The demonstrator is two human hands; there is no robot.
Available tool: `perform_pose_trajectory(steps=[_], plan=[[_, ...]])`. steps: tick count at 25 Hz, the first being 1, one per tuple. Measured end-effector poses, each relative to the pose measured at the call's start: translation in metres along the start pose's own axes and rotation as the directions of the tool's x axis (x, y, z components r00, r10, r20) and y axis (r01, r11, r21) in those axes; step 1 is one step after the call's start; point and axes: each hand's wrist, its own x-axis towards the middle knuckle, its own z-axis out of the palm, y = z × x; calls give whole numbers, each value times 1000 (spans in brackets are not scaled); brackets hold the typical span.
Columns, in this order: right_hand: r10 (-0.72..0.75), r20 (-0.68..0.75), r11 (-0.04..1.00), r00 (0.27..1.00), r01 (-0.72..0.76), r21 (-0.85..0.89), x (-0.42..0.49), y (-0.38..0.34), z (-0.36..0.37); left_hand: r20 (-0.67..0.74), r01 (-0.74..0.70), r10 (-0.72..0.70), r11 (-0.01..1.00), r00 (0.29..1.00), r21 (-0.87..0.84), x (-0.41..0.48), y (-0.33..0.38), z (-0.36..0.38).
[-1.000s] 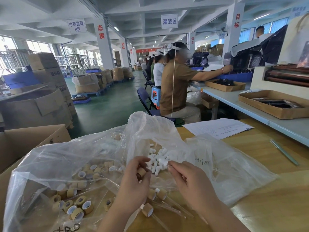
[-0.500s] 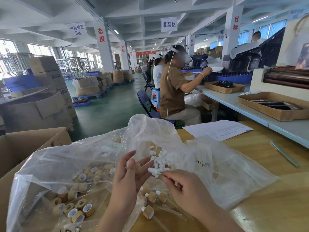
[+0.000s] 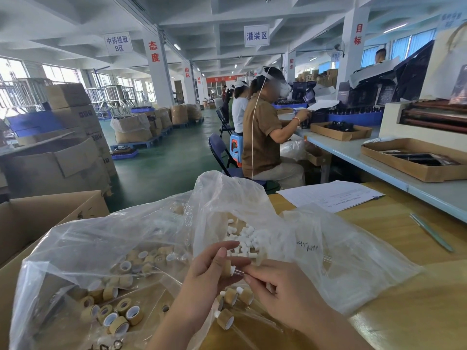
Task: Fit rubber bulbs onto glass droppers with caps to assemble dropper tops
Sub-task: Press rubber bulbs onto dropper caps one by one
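Holding a tan cap (image 3: 227, 267) in the left hand (image 3: 207, 274), fingers curled round it. The right hand (image 3: 285, 289) pinches what looks like the end of a glass dropper (image 3: 238, 272) right at the cap's mouth. Both are just above the table (image 3: 404, 299), over the crumpled clear bag (image 3: 328, 248). White rubber bulbs (image 3: 242, 236) are heaped inside it just beyond the fingers. Loose caps (image 3: 118, 317) lie in the bag to the left, and a few finished tops (image 3: 233, 296) lie directly under the hands.

Risks, imo: the tube is thin glass, so pushing it in skewed or w/ too much force could snap it. The film sits v. close to the join, so a fold could get trapped between parts. A slip would drop the piece among the finished tops.
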Motion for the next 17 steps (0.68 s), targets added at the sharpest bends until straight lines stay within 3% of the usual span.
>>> perform_pose_trajectory(steps=[8,17], plan=[[-13,103,999,995,17,-33,-3,-2,5,39,58,-67,979,997,195,-1,-2,4],[50,181,996,982,-36,-78,-2,-12,5,58,-4,-18,932,998,364,-9,-1,18]])
